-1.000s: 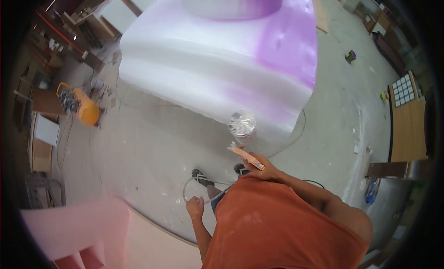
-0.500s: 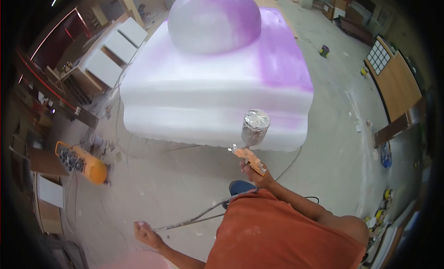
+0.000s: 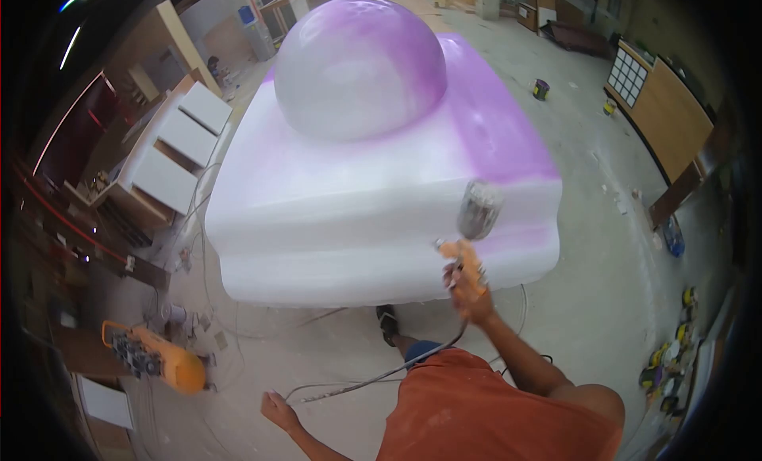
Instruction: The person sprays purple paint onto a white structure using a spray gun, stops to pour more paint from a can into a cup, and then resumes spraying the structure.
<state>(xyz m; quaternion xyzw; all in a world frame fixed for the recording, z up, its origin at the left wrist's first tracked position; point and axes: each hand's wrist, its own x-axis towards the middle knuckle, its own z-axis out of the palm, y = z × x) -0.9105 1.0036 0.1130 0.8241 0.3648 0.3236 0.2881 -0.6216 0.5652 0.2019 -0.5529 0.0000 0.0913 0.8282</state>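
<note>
My right hand is closed around the handle of an orange spray gun, raised in front of the moulded form. A foil-covered cup sits on top of the gun, slightly blurred. From the handle an air hose hangs across my front to my left hand, which is closed on a loop of it low at the left. The big moulded form has a white stepped base with purple on its right side. On top is a dome, greyish at the left and purple at the right.
An orange air compressor stands on the floor at left. White panels lean or lie behind it. Paint cans stand at right, with several more near the lower right edge. A wooden panel stands at far right. Thin hoses cross the floor.
My right hand has moved right and the spray gun has turned more upright. My left hand, still on the hose, sits slightly lower and further right. More of the dome shows; a foot has come into view.
</note>
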